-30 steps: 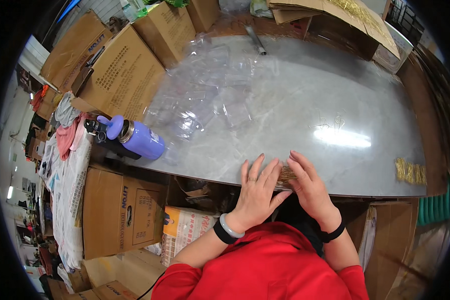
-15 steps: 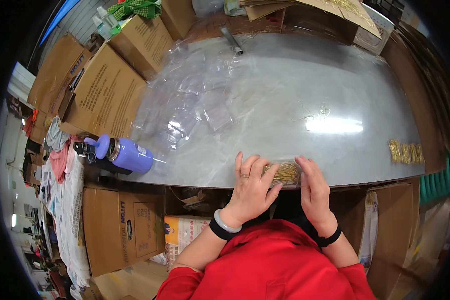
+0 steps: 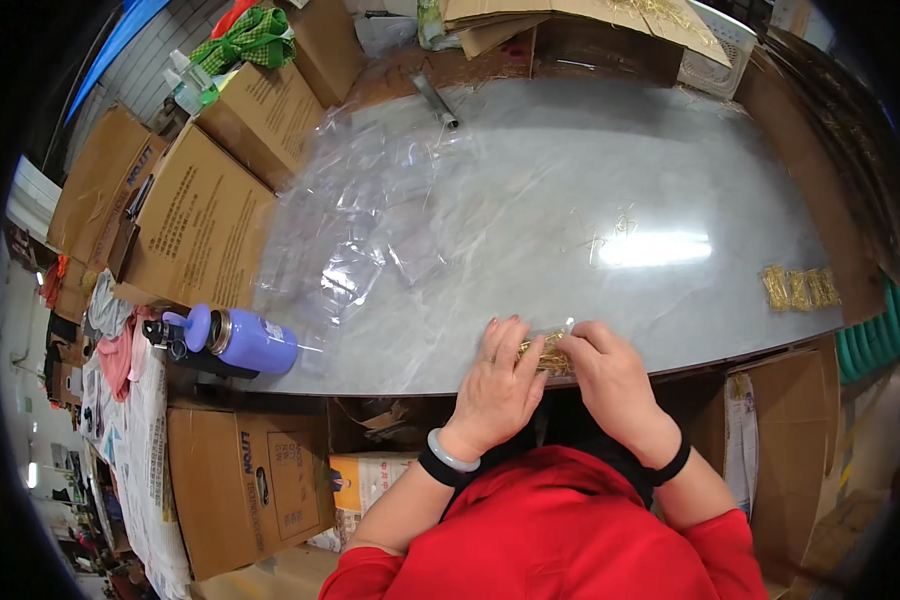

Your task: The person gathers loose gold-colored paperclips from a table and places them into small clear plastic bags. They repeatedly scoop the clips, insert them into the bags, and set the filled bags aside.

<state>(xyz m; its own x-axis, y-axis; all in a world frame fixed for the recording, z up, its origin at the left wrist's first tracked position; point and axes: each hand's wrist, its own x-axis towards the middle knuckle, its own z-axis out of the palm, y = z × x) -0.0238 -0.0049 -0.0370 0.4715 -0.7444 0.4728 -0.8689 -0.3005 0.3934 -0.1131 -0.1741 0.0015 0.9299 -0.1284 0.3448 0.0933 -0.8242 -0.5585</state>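
Note:
A small clear plastic bag of thin gold-coloured wire pieces (image 3: 550,356) lies at the table's near edge, between my hands. My left hand (image 3: 495,388) holds its left side, fingers stretched over it and the thumb along the near side. At the bag's right end, my right hand (image 3: 613,378) has bent fingers pinched on the clear film; the fingertips are partly hidden. Several similar gold bundles (image 3: 800,289) lie in a row at the table's right edge. A few loose gold pieces (image 3: 622,225) lie beyond my hands.
Flat clear plastic bags (image 3: 355,240) spread over the left of the grey table (image 3: 530,220). A purple bottle (image 3: 255,342) lies at the near left, its lid open. A metal tube (image 3: 435,100) lies at the back. Cardboard boxes (image 3: 205,215) border the left side.
My right hand has gone from straight fingers beside the bag to bent fingers pinching its right end. The bag and both hands sit slightly nearer the table's edge.

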